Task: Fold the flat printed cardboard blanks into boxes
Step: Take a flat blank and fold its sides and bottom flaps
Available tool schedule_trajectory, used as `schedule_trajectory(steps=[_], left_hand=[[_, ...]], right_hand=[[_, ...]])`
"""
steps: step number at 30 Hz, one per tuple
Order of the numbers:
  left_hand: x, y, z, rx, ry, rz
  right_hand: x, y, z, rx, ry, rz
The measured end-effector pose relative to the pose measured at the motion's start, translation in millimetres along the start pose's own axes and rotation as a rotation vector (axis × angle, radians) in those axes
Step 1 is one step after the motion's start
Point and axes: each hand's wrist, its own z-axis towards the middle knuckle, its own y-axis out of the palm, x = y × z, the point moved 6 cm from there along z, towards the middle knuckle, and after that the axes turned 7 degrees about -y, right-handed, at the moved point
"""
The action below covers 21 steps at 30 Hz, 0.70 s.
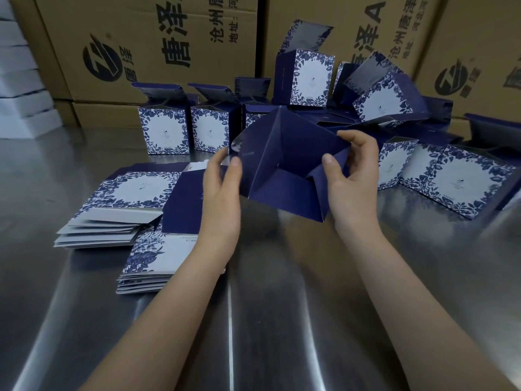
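I hold a dark blue cardboard box blank [284,153] above the steel table, half opened, its bottom flaps turned toward me. My left hand [221,198] grips its left edge with the thumb on the front. My right hand [353,176] pinches a folded flap on the right side, thumb pressing inward. Flat printed blanks [135,193] with blue leaf borders lie in a stack at the left, and a second stack [152,261] sits nearer me, partly under my left forearm.
Several folded boxes [165,131] with open lids stand in a row behind, one box [310,77] sits higher, more boxes [462,179] lie at the right. Large brown cartons [146,46] wall off the back. The steel table [267,320] spreads under my arms.
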Motion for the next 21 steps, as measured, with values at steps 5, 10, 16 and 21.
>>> schedule_trajectory(steps=[5,10,16,21], left_hand=[[-17,4,3,-0.067,-0.364,-0.432],[-22,19,-5,-0.343,-0.559,-0.651],[-13,16,-4,-0.357,-0.501,-0.820],[-2,0,2,-0.172,-0.321,-0.695]], right_hand=[[3,-7,4,0.066,0.051,0.179],[5,4,-1,0.037,0.126,0.445],[6,16,-8,-0.026,0.237,0.565],[2,14,-11,-0.038,0.220,0.240]])
